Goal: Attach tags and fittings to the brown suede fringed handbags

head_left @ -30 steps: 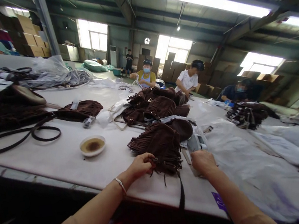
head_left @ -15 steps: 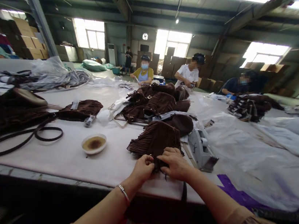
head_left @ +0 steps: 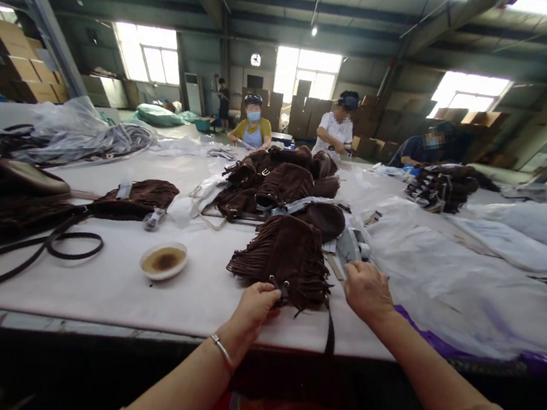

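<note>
A dark brown fringed bag (head_left: 290,253) lies on the white table in front of me. My left hand (head_left: 259,303) pinches the bag's near edge, beside its small metal rings. To the right of the bag, apart from it, my right hand (head_left: 367,287) is closed at the near end of a grey tape dispenser (head_left: 352,245); what its fingers hold, if anything, is hidden. A dark strap (head_left: 329,335) hangs from the bag over the table's front edge.
A white dish (head_left: 164,261) of brownish stuff stands left of the bag. Behind are piled brown bags (head_left: 284,185). Looped straps (head_left: 74,246) lie at left, plastic sheets (head_left: 427,265) at right. Several people work across the table.
My right hand has left the bag and moved right to the tape dispenser. My left hand stays at the bag's near edge. The whole view has shifted slightly.
</note>
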A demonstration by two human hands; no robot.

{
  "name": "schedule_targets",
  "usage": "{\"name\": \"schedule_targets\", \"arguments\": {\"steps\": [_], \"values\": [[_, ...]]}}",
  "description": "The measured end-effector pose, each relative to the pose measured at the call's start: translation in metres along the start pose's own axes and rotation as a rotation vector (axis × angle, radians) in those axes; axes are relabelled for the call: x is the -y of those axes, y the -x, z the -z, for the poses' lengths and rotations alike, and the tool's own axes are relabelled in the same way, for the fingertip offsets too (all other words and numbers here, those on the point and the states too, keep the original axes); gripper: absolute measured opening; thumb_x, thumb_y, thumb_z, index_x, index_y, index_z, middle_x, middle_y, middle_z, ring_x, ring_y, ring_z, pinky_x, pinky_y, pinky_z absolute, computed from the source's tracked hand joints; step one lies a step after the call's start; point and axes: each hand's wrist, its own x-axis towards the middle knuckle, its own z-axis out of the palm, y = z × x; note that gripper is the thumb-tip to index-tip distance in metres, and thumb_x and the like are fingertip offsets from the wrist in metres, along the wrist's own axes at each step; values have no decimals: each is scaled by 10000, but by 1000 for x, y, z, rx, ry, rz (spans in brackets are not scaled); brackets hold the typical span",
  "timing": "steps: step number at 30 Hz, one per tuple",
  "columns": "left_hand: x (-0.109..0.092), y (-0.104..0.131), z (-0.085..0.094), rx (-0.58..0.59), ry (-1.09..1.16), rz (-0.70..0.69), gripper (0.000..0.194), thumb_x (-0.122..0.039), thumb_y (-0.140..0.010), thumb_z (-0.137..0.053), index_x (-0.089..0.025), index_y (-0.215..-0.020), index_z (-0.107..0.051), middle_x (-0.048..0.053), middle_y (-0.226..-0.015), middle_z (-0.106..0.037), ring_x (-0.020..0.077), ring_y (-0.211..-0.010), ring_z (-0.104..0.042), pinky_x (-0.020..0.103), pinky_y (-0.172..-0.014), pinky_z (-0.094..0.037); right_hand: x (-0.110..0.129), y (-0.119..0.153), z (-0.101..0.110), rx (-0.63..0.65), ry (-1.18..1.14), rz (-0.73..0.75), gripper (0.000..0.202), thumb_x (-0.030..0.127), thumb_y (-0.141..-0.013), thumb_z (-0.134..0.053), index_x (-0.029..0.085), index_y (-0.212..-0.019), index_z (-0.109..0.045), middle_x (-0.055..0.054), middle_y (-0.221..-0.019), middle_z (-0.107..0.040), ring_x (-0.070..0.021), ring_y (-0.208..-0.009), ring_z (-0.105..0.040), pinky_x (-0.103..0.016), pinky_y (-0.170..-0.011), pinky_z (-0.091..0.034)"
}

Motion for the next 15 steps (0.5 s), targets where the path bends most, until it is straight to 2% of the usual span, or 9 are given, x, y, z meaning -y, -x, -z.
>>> {"name": "schedule_targets", "arguments": {"steps": [2,3,4,5,6,7,8,11,15], "values": [[1,0,-1,-6,13,14,429,-320,-603,-832,-152,-922,-599,34,-802,-665,169,-728,-644,252,-603,-505,18,10,0,-3,-293,-37,256,216,-863,-504,142,-1026,-687,-180,-1086,-659,-306,-1006,-585,-421,-866,-441],[0,1,-2,-6,19,18,433,-326,-590,-842,-150,-905,-604,23,-775,-654,156,-703,-631,244,-598,-498,33,16,-4,58,-498,-64,264,300,-896,-491,152,-987,-689,-156,-1010,-682,-271,-905,-618,-388,-802,-475],[0,2,-2,-3,27,19,432,-330,-580,-850,-149,-888,-607,12,-751,-642,143,-679,-619,236,-593,-492,51,22,-10,197,-710,-130,308,403,-914,-491,165,-911,-687,-121,-880,-693,-230,-756,-626,-349,-690,-490],[-1,3,-2,6,35,18,426,-330,-575,-855,-149,-871,-608,2,-729,-631,131,-653,-608,228,-584,-485,70,27,-17,380,-902,-254,376,491,-904,-498,164,-830,-667,-98,-764,-681,-187,-582,-585,-309,-545,-456],[-2,5,-2,20,42,16,415,-327,-575,-856,-149,-853,-604,-8,-705,-620,121,-621,-594,221,-567,-476,88,33,-26,549,-1090,-384,434,563,-887,-516,157,-808,-645,-92,-741,-677,-147,-482,-531,-270,-448,-393],[-4,7,-2,39,50,13,401,-317,-579,-854,-151,-837,-596,-17,-682,-608,110,-583,-578,216,-545,-465,105,37,-34,658,-1289,-497,466,611,-860,-556,153,-829,-633,-87,-749,-679,-116,-442,-497,-229,-394,-329],[-5,10,-1,61,55,10,386,-301,-585,-850,-154,-824,-585,-27,-659,-595,100,-543,-557,211,-520,-453,118,40,-41,714,-1469,-591,482,630,-822,-616,148,-848,-622,-78,-749,-677,-92,-423,-474,-196,-368,-280],[-9,16,3,123,64,26,348,-287,-625,-826,-167,-795,-547,-58,-587,-537,75,-435,-480,201,-450,-420,142,45,-53,681,-1829,-766,509,589,-705,-785,149,-875,-595,-17,-669,-627,-56,-411,-442,-138,-348,-210],[-12,21,2,248,50,168,352,-472,-790,-690,-172,-731,-517,-45,-510,-477,131,-400,-503,290,-447,-496,146,50,-54,604,-1970,-783,515,560,-643,-838,155,-812,-567,46,-581,-539,-41,-385,-389,-136,-333,-190]]}}
